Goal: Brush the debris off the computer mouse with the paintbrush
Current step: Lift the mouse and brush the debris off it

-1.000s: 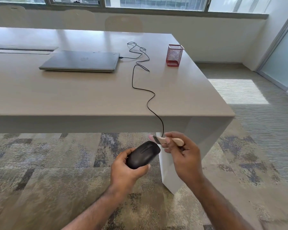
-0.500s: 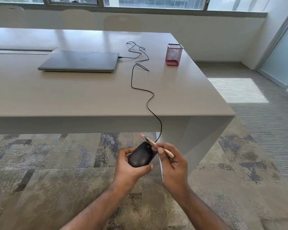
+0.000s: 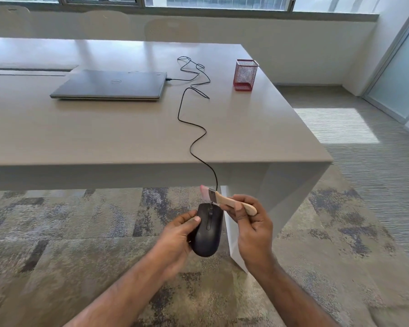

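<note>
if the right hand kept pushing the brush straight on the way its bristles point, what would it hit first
Probably nothing on the mouse. The right hand aims the paintbrush up and to the left, bristles beyond the mouse's front end. Further along that line is open air above carpet, perhaps the table's front edge; depth is unclear.

Counted in view: one black computer mouse [image 3: 208,232] with one cable [image 3: 191,125]; one wooden-handled paintbrush [image 3: 229,201]; one closed laptop [image 3: 111,84] at 11 o'clock; one red mesh pen cup [image 3: 245,75] at 1 o'clock; one table [image 3: 80,138]; two hands, left hand [image 3: 178,234], right hand [image 3: 253,226].
</note>
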`<control>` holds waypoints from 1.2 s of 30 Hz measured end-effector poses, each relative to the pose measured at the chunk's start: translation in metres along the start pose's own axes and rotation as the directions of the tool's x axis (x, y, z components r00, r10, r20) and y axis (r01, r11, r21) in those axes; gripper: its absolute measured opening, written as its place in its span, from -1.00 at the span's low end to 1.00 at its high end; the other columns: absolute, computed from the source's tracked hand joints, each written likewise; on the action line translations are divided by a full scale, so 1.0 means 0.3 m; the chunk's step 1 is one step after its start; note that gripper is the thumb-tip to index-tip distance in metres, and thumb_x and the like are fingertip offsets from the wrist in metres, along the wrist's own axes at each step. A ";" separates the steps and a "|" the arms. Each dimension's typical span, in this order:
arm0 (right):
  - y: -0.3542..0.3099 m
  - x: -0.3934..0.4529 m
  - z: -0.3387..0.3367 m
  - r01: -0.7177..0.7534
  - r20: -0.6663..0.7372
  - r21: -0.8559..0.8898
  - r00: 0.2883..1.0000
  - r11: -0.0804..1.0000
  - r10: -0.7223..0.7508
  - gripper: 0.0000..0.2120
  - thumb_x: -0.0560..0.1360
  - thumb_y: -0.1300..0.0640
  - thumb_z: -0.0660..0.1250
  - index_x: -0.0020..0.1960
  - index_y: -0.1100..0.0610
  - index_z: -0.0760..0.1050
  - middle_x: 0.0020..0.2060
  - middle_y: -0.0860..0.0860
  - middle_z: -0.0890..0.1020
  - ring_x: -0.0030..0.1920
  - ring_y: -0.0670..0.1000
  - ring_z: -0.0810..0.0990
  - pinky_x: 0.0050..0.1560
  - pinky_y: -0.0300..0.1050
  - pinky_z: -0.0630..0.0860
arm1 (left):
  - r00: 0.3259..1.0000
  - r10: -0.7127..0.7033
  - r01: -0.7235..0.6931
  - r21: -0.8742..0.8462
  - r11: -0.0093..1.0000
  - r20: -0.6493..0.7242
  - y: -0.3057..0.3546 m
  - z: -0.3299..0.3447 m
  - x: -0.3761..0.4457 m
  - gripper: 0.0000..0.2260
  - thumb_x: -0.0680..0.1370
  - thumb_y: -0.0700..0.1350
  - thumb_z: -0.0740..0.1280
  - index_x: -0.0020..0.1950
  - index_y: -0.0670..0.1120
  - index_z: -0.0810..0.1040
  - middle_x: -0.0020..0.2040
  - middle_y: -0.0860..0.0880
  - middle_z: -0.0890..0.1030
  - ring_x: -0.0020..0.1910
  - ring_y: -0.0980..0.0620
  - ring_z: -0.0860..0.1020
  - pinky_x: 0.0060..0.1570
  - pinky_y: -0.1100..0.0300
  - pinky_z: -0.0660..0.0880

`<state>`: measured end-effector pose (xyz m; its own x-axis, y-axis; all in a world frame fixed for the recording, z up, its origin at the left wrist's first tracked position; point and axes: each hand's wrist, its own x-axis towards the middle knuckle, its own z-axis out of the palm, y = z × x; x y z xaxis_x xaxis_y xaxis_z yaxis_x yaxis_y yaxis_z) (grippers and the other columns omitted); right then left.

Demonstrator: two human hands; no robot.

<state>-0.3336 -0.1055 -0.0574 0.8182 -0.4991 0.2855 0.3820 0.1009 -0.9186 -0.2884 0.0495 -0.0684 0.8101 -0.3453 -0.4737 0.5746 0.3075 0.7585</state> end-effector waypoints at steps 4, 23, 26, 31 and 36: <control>-0.022 0.015 -0.022 -0.003 -0.058 -0.015 0.998 1.000 0.002 -0.86 0.53 0.16 0.29 0.03 0.15 0.58 -0.14 0.06 0.72 -0.05 0.13 0.72 0.06 -0.03 0.66 | 0.999 -0.032 0.033 -0.043 0.999 0.009 0.005 -0.005 0.007 -0.71 0.48 -0.20 0.37 0.19 -0.20 0.61 0.08 -0.17 0.71 -0.04 -0.05 0.69 -0.04 0.01 0.60; -0.117 -0.035 -0.134 0.009 0.176 -0.030 0.984 1.000 -0.004 -0.84 0.52 0.33 0.22 0.04 0.33 0.53 -0.18 0.27 0.62 -0.15 0.33 0.63 -0.08 -0.13 0.65 | 0.994 0.022 -0.029 -0.064 0.998 -0.106 0.040 -0.035 0.041 -0.82 0.60 -0.25 0.32 0.19 -0.24 0.57 0.02 -0.18 0.70 0.01 -0.13 0.59 0.18 -0.14 0.49; -0.131 -0.034 -0.144 -0.042 0.258 -0.018 0.965 0.999 0.045 -0.84 0.51 0.36 0.21 0.03 0.34 0.52 -0.19 0.33 0.60 -0.18 0.21 0.64 -0.12 -0.18 0.64 | 0.992 0.024 -0.031 -0.061 0.998 -0.122 0.038 -0.042 0.050 -0.79 0.61 -0.26 0.31 0.24 -0.27 0.55 0.05 -0.21 0.68 0.03 -0.15 0.57 0.18 -0.17 0.53; -0.144 -0.024 -0.159 -0.014 0.296 -0.090 0.954 0.996 0.040 -0.87 0.52 0.33 0.24 0.00 0.32 0.54 -0.19 0.23 0.65 -0.18 0.18 0.67 -0.12 -0.14 0.65 | 0.991 0.029 -0.037 -0.057 0.998 -0.128 0.041 -0.045 0.061 -0.81 0.60 -0.27 0.32 0.20 -0.26 0.57 -0.04 -0.20 0.57 -0.06 -0.13 0.49 -0.29 0.11 0.63; -0.160 0.009 -0.152 0.155 0.253 -0.255 0.963 0.955 -0.089 -0.89 0.55 0.28 0.29 0.03 0.22 0.58 -0.18 0.20 0.66 -0.19 0.26 0.61 -0.18 0.03 0.57 | 0.994 0.008 -0.011 -0.025 1.000 -0.106 0.043 -0.048 0.063 -0.82 0.56 -0.29 0.37 0.16 -0.23 0.60 0.04 -0.24 0.60 0.06 -0.18 0.48 -0.26 0.09 0.65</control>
<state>-0.3694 -0.1510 -0.0249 0.8629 -0.2720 0.4260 0.3822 -0.2002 -0.9021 -0.2639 0.0596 -0.0739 0.8225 -0.2468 -0.5124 0.5685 0.3329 0.7523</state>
